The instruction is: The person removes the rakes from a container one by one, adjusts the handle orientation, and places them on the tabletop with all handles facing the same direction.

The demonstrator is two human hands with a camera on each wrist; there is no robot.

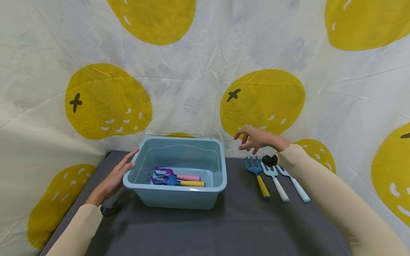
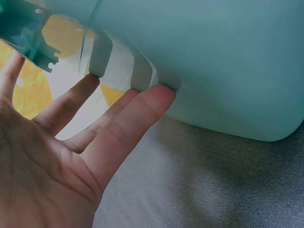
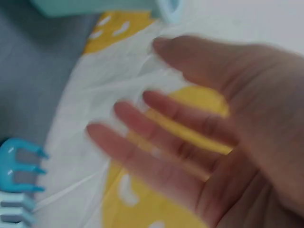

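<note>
My left hand (image 1: 112, 179) is at the left end of a light blue plastic basin (image 1: 179, 199). In the left wrist view its straight fingertips (image 2: 159, 97) touch the basin's outer wall. Inside lie a purple hand fork with a pink handle (image 1: 189, 177) and a blue one with a yellow handle (image 1: 192, 184). My right hand (image 1: 257, 138) holds nothing, its fingers spread and loosely bent, above the prongs of a blue hand fork with a yellow handle (image 1: 263, 186). Beside that fork lie two pale blue hand forks with whitish handles, one nearer (image 1: 280, 190) and one farther right (image 1: 300, 190).
A dark grey cloth (image 1: 166, 231) covers the table under the basin and forks. Behind the table hangs a white curtain (image 1: 192, 92) printed with yellow fruit; it also comes down along the left side.
</note>
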